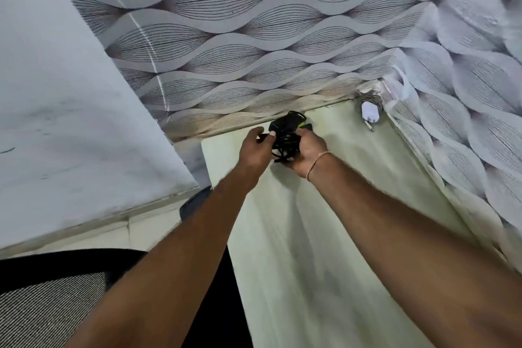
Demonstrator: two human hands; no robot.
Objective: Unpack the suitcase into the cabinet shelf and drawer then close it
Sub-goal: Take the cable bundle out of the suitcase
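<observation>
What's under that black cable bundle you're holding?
Under the black cable bundle, held by left hand and right hand, is the pale shelf surface. The spot directly beneath is hidden.

A pale greenish surface (324, 248) with a faint wood-like grain runs from the near edge toward the corner of the patterned walls, and its back edge meets the wall. In the far right corner of it lies a small white object (369, 112) with a thin cord, close to the wall. Whether the black bundle of cable (285, 135) near the back edge touches the surface is not clear.
</observation>
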